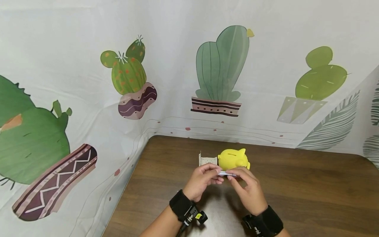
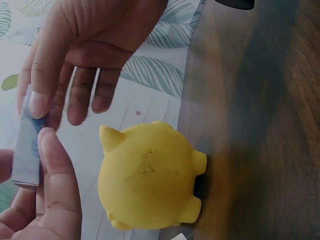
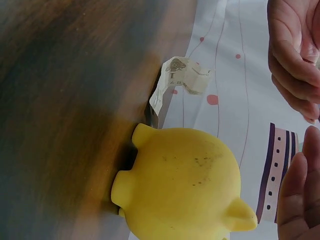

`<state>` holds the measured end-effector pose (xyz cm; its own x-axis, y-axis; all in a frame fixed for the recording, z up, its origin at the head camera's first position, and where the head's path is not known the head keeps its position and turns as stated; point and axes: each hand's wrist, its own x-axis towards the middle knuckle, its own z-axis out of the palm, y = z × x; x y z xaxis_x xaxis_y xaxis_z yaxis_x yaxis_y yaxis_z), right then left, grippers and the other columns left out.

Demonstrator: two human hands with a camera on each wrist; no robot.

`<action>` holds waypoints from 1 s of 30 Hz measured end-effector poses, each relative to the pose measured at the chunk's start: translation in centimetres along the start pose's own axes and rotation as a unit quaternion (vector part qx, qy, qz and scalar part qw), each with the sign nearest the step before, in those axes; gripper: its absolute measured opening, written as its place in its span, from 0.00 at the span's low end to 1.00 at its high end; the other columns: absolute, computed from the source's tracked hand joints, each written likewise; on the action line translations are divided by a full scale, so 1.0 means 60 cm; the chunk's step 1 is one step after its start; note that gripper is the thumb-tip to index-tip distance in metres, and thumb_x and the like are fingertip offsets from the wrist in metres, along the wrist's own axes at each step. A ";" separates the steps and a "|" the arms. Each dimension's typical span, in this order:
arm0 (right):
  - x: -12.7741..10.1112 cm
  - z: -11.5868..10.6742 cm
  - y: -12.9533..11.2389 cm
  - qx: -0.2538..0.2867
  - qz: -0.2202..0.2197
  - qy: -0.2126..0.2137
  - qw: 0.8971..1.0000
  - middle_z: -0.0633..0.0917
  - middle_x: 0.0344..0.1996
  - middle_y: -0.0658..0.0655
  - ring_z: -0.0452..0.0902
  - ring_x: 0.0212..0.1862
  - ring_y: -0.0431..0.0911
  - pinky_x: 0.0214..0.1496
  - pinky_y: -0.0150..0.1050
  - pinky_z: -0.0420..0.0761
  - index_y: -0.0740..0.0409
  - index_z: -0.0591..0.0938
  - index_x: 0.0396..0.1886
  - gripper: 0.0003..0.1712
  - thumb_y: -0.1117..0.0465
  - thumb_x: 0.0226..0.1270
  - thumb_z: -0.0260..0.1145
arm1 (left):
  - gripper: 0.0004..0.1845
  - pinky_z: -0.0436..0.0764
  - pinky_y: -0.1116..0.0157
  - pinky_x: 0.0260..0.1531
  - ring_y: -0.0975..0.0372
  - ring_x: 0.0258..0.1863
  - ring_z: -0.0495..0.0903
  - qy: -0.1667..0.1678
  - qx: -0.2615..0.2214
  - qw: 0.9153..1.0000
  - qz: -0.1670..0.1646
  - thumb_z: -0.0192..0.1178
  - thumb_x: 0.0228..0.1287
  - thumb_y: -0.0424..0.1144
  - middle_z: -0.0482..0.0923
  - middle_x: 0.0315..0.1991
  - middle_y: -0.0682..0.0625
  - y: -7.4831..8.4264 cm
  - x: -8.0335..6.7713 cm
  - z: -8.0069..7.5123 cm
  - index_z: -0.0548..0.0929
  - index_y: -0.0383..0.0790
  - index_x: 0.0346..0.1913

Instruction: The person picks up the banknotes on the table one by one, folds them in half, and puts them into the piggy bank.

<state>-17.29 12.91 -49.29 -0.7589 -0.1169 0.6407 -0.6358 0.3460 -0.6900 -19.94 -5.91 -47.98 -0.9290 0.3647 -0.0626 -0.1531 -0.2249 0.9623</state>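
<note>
Left hand [image 1: 201, 180]: my fingers [image 2: 55, 170] pinch one end of the folded banknote [image 1: 226, 173], thumb on top, just in front of the piggy bank.
Right hand [image 1: 248, 187]: my thumb and forefinger nip the other end of the same note; the remaining fingers [image 2: 82, 95] hang loose and straight.
Folded banknote: held flat between both hands, just above the tabletop [image 1: 296, 184], near the bank's front.
How it handles: thin, light paper, I judge; it bends and creases easily, so it is best held by its short ends and kept taut.
Piggy bank [image 1: 234, 158]: yellow, rounded, standing on the tabletop beyond my hands; the slot shows on its back. It looks smooth, perhaps soft plastic, and light enough to slide if nudged.
Second banknote [image 1: 208, 160]: crumpled, standing on edge just left of the bank, untouched.
Backdrop: cactus-print cloth [image 1: 219, 65] behind and left of the tabletop.
</note>
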 end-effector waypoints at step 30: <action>-0.007 0.007 0.001 -0.028 0.080 -0.051 0.995 0.87 0.42 0.48 0.78 0.42 0.32 0.44 0.29 0.81 0.50 0.85 0.48 0.12 0.67 0.68 0.68 | 0.11 0.81 0.66 0.36 0.65 0.29 0.78 0.035 0.075 0.996 0.029 0.61 0.69 0.33 0.79 0.33 0.53 -0.010 0.001 0.005 0.82 0.26 0.47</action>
<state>-17.07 12.57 -49.74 -0.8624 -0.1489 0.4839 -0.4982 0.4191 -0.7590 -19.82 -5.47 -48.48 -0.9571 0.2892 -0.0186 -0.0508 -0.1044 0.9932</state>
